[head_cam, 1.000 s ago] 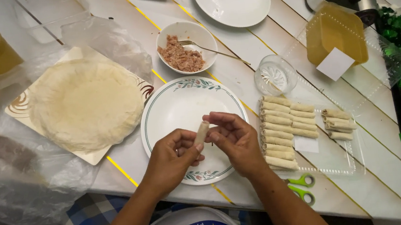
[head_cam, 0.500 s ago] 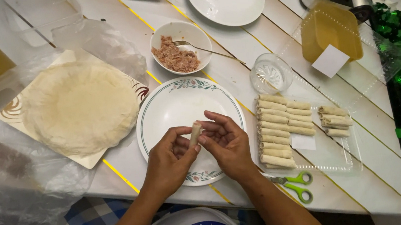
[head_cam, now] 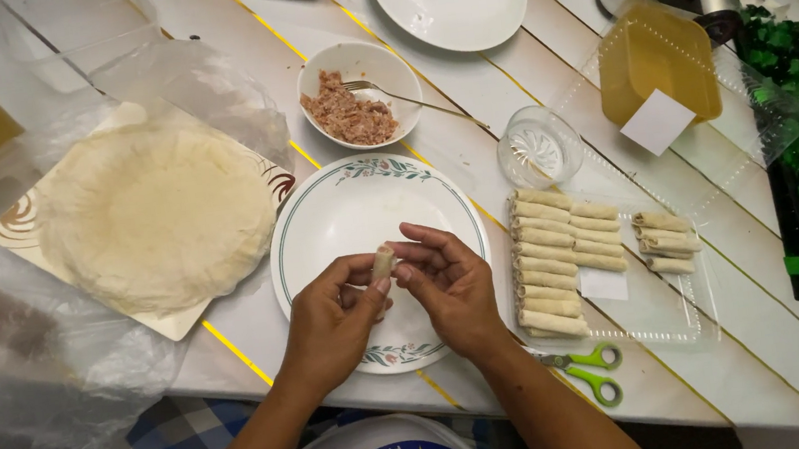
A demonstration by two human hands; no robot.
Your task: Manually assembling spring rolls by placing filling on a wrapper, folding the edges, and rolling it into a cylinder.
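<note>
Since the earlier frames, both hands have stayed over the near part of the white plate (head_cam: 319, 226) while the small roll (head_cam: 384, 261) between them has turned from slanting to nearly upright, its open end up. Left hand (head_cam: 331, 323) pinches the roll from the left with thumb and fingertips closed on it; right hand (head_cam: 448, 284) meets it from the right, fingertips closed on its upper part — the two hands touch around it. Nothing else on the table has shifted.

Room about the hands is tight to the right: a clear tray (head_cam: 671, 319) of finished rolls (head_cam: 549, 263) lies just beside the plate's rim, and green-handled scissors (head_cam: 592, 373) sit at the table's near edge, close to the right forearm. An empty glass (head_cam: 538, 145) stands just beyond the tray. To the left, a stack of round wrappers (head_cam: 156, 214) on a square board reaches close to the plate, with loose plastic sheeting (head_cam: 28, 397) spilling over the near-left table edge. Beyond the plate, a bowl of minced filling (head_cam: 347, 115) with a fork stands near its far rim. The middle of the plate is bare — the widest free surface near the hands.
</note>
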